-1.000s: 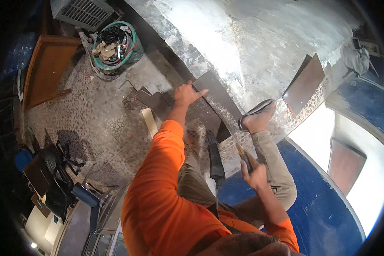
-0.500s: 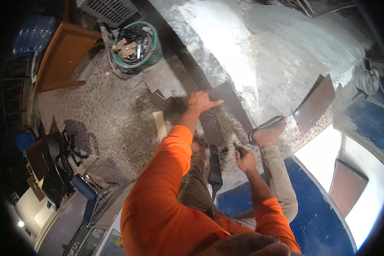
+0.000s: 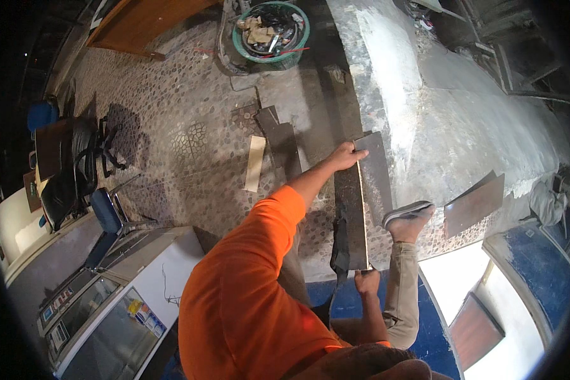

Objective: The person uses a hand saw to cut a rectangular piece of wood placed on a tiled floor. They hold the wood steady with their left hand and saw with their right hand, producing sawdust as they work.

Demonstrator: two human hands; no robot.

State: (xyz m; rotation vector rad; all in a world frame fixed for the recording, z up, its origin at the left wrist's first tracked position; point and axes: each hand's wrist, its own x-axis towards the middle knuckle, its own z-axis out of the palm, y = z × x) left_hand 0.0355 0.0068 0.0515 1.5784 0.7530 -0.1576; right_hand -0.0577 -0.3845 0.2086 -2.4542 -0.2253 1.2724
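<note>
My left hand [image 3: 343,156] is closed around the upper end of a long, narrow dark-brown board [image 3: 353,221], its thumb stretched to the right. A pale edge runs along the board. My right hand [image 3: 367,282] is a fist at the board's near end, around a short dark hand tool [image 3: 372,268] that is mostly hidden by the fingers. Another dark board [image 3: 376,174] lies just right of the long one, beside my sandalled foot [image 3: 409,218]. Black, strap-like material [image 3: 340,247] hangs left of the board's near end.
Dark offcuts [image 3: 284,142] and a pale wood strip [image 3: 255,163] lie on the pebbled floor to the left. A green basket [image 3: 271,54] of scraps stands at the far side. Brown panels [image 3: 476,204] lean at the right, by a rough concrete ledge [image 3: 462,120]. A glass-fronted cabinet [image 3: 114,323] stands near left.
My right hand has moved nearer to me, to the board's near end. The long board now shows a pale edge and lies straighter between my hands. The view has shifted.
</note>
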